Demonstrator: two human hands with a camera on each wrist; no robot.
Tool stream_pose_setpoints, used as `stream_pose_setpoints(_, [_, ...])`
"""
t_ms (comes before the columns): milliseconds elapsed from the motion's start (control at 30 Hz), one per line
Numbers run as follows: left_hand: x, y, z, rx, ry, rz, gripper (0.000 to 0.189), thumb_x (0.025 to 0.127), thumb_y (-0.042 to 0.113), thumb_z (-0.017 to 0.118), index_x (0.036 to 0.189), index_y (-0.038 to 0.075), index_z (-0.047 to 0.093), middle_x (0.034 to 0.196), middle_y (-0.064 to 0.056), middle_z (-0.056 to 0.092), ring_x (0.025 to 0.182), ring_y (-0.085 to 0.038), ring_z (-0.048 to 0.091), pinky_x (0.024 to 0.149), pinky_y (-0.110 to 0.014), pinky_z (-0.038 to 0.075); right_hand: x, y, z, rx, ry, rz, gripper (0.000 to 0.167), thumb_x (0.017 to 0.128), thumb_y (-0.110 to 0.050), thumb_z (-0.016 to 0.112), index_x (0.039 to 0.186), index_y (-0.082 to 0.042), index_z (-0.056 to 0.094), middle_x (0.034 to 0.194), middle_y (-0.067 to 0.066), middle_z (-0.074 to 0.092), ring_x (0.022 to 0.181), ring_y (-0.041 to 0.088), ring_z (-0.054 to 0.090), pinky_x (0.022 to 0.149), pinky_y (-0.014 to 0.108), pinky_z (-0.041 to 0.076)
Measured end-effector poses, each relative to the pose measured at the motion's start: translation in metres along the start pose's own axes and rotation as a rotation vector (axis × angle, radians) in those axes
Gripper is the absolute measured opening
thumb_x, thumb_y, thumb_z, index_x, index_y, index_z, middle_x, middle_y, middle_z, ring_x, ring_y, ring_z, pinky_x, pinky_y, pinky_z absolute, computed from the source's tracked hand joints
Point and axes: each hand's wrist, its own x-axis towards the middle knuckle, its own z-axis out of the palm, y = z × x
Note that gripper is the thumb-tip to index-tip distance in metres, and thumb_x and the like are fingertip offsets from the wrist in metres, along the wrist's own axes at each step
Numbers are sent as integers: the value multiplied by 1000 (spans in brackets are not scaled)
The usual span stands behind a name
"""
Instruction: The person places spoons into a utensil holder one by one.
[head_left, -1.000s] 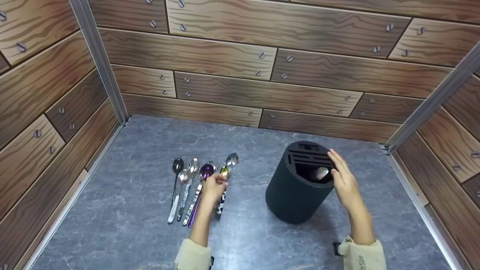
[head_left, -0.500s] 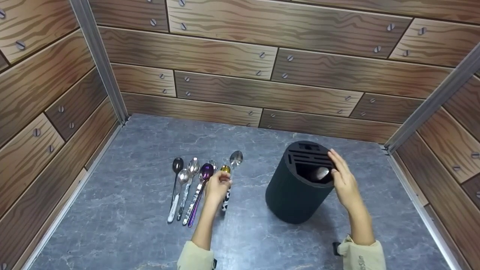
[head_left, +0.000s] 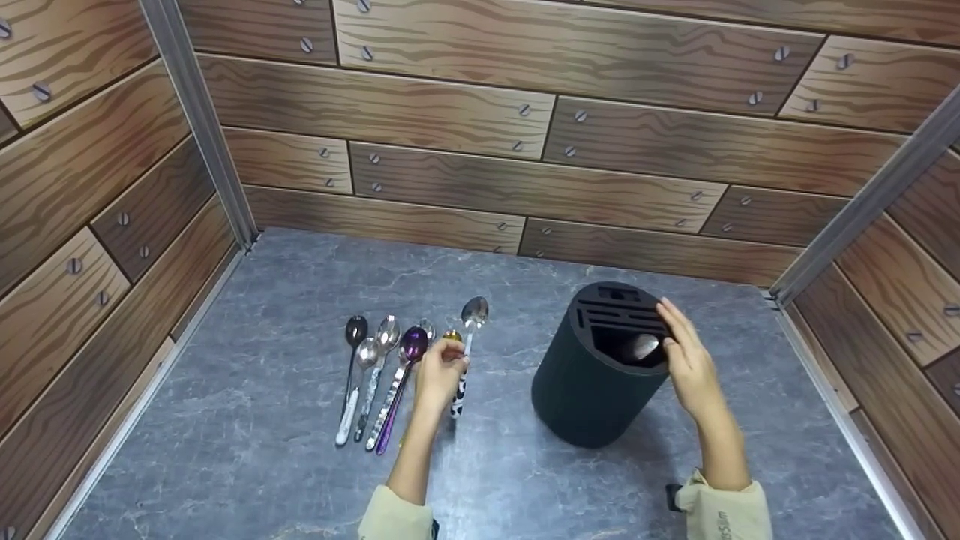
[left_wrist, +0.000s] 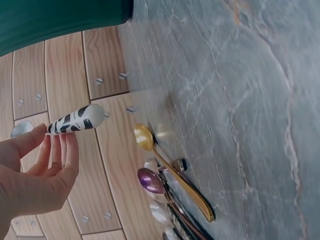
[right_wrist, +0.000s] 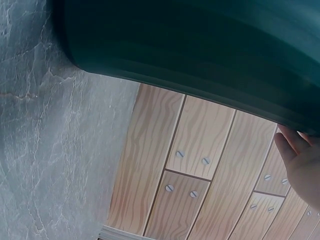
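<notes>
My left hand [head_left: 439, 379] pinches a spoon [head_left: 475, 311] with a black-and-white patterned handle. The left wrist view shows that handle [left_wrist: 77, 120] between thumb and fingers, raised off the tabletop. Beneath this hand lies a gold spoon [left_wrist: 172, 172], largely hidden in the head view. To its left, a purple spoon [head_left: 413, 343] and several others lie side by side. My right hand [head_left: 691, 371] rests against the right rim of a dark green knife and utensil holder [head_left: 592, 397], its fingers fairly straight. Inside the holder's large opening shows one spoon bowl [head_left: 643, 346].
The grey marbled tabletop [head_left: 247, 360] is bounded by wood-patterned walls [head_left: 442, 165] with metal edge strips. A dark spoon [head_left: 356, 330] lies furthest left in the row. Narrow slots [head_left: 619, 313] cross the holder's top behind the large opening.
My left hand has shifted a little to the right with the patterned spoon, which has come away from the row. The right hand and the holder have stayed put.
</notes>
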Motion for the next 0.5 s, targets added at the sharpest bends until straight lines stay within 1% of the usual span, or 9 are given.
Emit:
stream_pose_setpoints(67, [0,1,0,-16,-7,-4,14,76,-6,66,88,-1,62,85,-11,65,82,-25,62,75,-34,50,0,0,0,3,-1,0,40,95,-3,38,134,1,43,141,14,36,130,24,29,104,21,18])
stream_pose_setpoints(333, [-1,4,0,-30,2,32,14,76,-5,67,88,-2,62,84,-9,64,82,-26,62,74,-33,51,0,0,-1,1,-4,3,40,95,-3,38,134,1,43,141,14,36,130,22,28,104,21,18])
stream_pose_setpoints(500, [-1,5,0,-50,6,80,14,76,-6,67,88,-2,61,83,-11,64,80,-27,63,74,-33,52,0,0,0,-5,-7,8,40,95,-4,38,135,0,43,141,13,36,130,22,28,102,19,19])
